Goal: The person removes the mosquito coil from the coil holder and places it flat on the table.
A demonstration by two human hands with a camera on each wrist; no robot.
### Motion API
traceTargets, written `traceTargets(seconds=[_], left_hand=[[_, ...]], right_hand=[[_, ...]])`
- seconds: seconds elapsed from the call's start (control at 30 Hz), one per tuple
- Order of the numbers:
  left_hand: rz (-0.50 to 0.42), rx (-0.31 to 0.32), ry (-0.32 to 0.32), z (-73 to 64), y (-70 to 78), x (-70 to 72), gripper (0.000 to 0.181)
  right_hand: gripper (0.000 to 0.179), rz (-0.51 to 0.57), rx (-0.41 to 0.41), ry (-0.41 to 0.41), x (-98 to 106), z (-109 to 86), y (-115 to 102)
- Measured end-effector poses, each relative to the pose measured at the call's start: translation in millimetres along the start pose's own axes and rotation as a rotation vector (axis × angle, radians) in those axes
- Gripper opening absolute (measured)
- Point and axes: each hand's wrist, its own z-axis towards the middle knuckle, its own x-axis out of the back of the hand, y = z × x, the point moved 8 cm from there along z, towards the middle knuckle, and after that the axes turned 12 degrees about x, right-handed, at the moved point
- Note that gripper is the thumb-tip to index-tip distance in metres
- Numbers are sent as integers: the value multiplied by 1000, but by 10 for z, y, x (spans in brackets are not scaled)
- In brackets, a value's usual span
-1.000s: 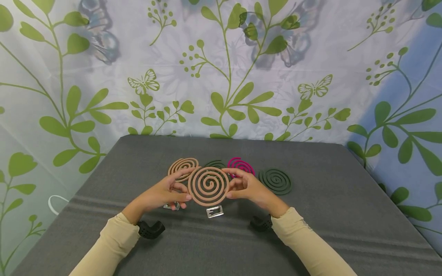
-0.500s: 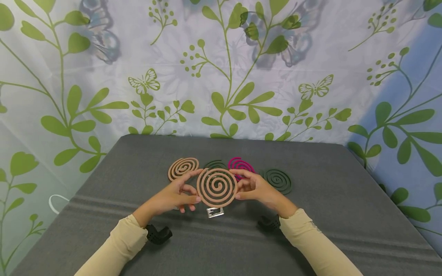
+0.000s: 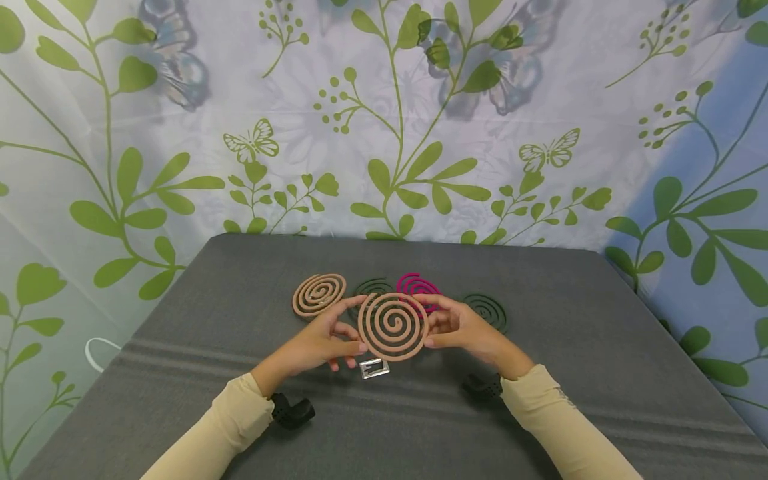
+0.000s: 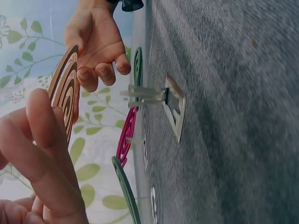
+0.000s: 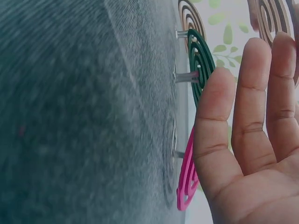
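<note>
A tan mosquito coil (image 3: 395, 325) is held up above the grey table, its flat face toward the head camera. My left hand (image 3: 321, 341) pinches its left rim between thumb and fingers. At its right rim my right hand (image 3: 468, 331) does the same. Below the coil lies a small metal coil stand (image 3: 384, 371). In the left wrist view that stand (image 4: 180, 116) has an upright prong, which stands apart from the held coil (image 4: 70, 88). In the right wrist view, part of the held coil (image 5: 275, 21) shows behind my fingers (image 5: 253, 98).
Behind my hands are another tan coil (image 3: 320, 295), a pink coil (image 3: 418, 285) and two green coils, one behind the held coil and one at the right (image 3: 489, 312). In the right wrist view the pink coil (image 5: 183, 191) and a green coil (image 5: 201, 58) sit raised on stands.
Both hands have carried the tan coil to the right, from left of the metal stand to slightly right of it. The grip stays the same, and the other coils have not moved.
</note>
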Motion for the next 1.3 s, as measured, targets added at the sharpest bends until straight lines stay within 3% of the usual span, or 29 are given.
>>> traceTargets(seconds=[0.87, 1.3], left_hand=[[-3, 2, 12, 262, 127, -341, 86], [-66, 7, 42, 419, 244, -573, 83]], right_hand=[[82, -87, -28, 8, 326, -277, -112], [76, -98, -30, -7, 584, -442, -199]])
